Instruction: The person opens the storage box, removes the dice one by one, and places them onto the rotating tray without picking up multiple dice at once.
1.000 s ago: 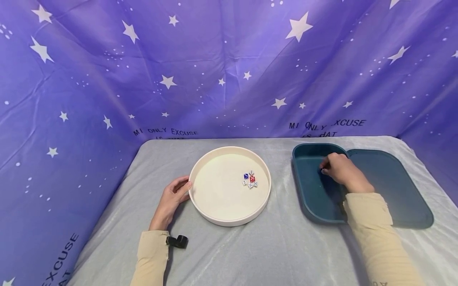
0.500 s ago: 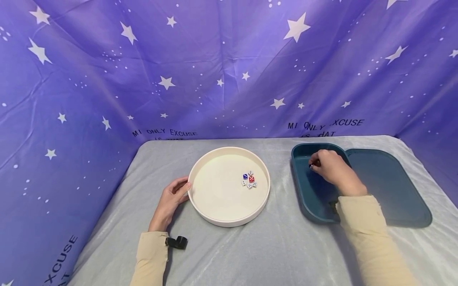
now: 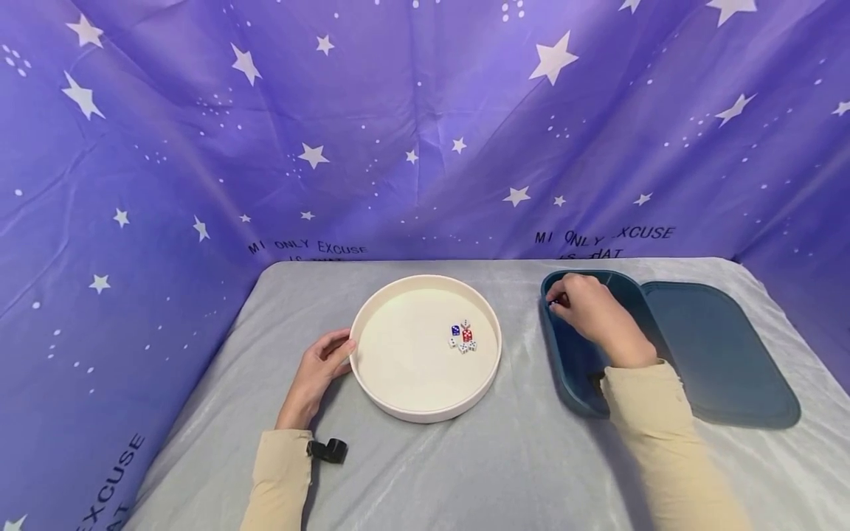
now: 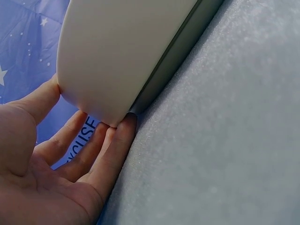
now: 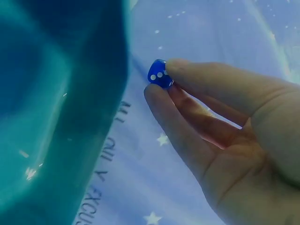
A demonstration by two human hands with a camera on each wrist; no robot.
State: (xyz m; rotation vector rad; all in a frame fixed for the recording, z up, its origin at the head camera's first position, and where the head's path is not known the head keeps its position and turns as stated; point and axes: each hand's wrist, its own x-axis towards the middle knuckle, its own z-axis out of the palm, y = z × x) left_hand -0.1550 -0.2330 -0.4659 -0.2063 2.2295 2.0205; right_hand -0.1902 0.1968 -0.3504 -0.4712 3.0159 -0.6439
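My right hand pinches a blue die with white dots between thumb and fingertip. It is over the left wall of the teal container; in the right wrist view that container's wall stands beside the die. My left hand holds the near-left edge of a round cream tray, thumb at the rim and fingertips against the lower side, as the left wrist view shows. On the tray's right part lie another blue die, a red die and several white dice, close together.
A flat teal lid lies right of the container, along its edge. Grey cloth covers the table. Purple star-printed curtain hangs behind and at both sides. A black strap piece sticks out from the left sleeve.
My right hand has moved left with the blue die, from inside the teal container to its left wall. The left hand, tray and dice on it stay in place.
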